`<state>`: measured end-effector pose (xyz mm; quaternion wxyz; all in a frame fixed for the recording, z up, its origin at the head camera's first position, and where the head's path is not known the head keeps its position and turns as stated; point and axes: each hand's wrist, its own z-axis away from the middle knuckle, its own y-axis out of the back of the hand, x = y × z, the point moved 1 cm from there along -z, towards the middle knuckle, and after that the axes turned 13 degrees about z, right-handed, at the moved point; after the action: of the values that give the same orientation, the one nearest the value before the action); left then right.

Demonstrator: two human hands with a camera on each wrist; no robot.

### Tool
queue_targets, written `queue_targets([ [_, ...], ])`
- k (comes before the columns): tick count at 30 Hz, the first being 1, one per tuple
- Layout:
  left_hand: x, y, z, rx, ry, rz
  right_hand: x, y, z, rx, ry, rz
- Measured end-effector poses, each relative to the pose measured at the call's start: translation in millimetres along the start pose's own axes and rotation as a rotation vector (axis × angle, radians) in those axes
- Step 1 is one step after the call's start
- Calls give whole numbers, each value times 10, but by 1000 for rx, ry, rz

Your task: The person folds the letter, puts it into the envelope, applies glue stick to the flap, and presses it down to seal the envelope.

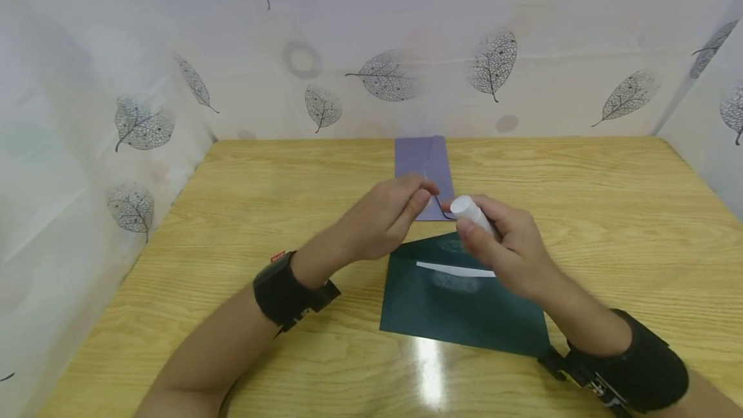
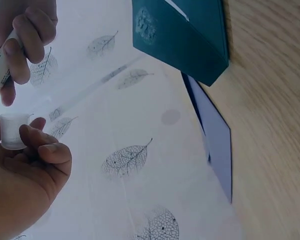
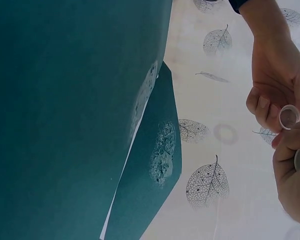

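Note:
My right hand [image 1: 516, 250] grips a white glue stick [image 1: 469, 209], tilted over the green envelope's flap. Between the fingers and thumb of my left hand [image 1: 371, 219] is a clear cap [image 2: 12, 131], its open end showing in the right wrist view and facing the right hand. Below both hands lies the dark green envelope [image 1: 464, 315] with its flap folded back. Whitish glue smears [image 3: 163, 155] mark the flap and the body beneath the opening. A strip of white paper [image 1: 449, 269] shows in the slot.
A purple envelope [image 1: 413, 157] lies farther back on the wooden table [image 1: 278, 179], partly covered by the hands. Leaf-patterned white sheeting [image 1: 360, 11] stands behind the table and along its sides. Black bands with cameras are strapped on both wrists.

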<state>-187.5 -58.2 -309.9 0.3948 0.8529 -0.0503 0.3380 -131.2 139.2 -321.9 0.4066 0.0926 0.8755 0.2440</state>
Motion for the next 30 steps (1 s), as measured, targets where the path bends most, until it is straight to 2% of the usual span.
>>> queue_targets([
  [6,34,-15,0,70,-11,96,9,9,-1,-61,34,7],
  [11,84,-58,-11,91,-61,161,16,-6,13,-30,20,91],
  [17,142,-80,-27,83,-104,170,14,-26,8,12,17,219],
  [19,154,-96,-21,50,-102,143,20,-33,3,25,42,265],
  [24,175,-233,15,-59,-53,-12,27,-66,13,58,171,426],
  [27,191,-306,33,-53,-31,-51,3,-75,25,77,222,486],
  [30,250,-328,44,-23,-51,-108,-47,-66,30,96,221,492],
])
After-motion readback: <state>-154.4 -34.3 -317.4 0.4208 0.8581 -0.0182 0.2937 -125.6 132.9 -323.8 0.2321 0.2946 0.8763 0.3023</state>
